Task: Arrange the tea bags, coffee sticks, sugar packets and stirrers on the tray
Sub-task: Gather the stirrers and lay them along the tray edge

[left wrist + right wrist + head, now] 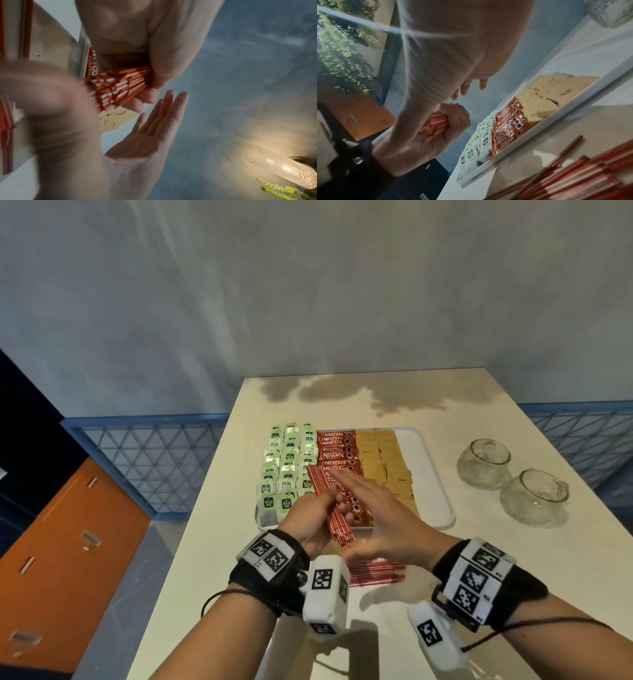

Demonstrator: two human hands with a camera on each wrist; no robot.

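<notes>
A white tray (442, 508) holds green tea bags (287, 467) on its left, red coffee sticks (337, 448) in the middle and brown sugar packets (383, 460) on the right. My left hand (308, 520) grips a bundle of red stirrers (323, 494) slanting over the tray's near edge. In the left wrist view the bundle's ends (118, 86) show past the curled fingers. My right hand (376, 508) is held flat with straight fingers against the bundle's right side and holds nothing. More stirrers (376, 571) lie on the table below it.
Two glass bowls (484, 462) (532, 496) stand to the right of the tray. The table's left edge runs close beside the tea bags, with an orange cabinet (68, 542) below. The tray's right strip past the sugar is bare.
</notes>
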